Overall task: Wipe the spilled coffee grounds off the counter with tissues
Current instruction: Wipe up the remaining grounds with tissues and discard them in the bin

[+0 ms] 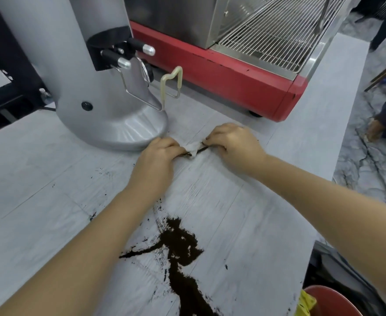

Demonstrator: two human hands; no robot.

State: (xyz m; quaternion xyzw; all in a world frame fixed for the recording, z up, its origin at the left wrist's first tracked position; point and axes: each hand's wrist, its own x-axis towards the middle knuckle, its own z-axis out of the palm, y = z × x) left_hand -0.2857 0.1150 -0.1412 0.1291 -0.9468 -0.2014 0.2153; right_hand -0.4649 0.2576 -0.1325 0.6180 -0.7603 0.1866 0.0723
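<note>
We look down along two bare forearms stretched out over a pale grey bench (50, 169). At the far end, just in front of the rounded base of a grey coffee grinder (110, 124), our left hand (157, 156) and right hand (233, 142) sit close together, each grip curled tight on one end of a white tissue (193, 148) pressed against the bench, with a thin dark line of grounds caught along its fold. The main spill of coffee grounds (180, 252) lies well apart from the tissue, nearer our body and between the two forearms; its long axis runs from mid-bench toward the near edge, with one thin streak branching off to the left. We judge that the tissue must be drawn back toward us, and the left forearm passes closer to the pile. At the lower right, below the bench edge, stands a red bin (324, 297) with something yellow at its rim; its contents are otherwise hidden. A red espresso machine (233, 71) stands behind.
</note>
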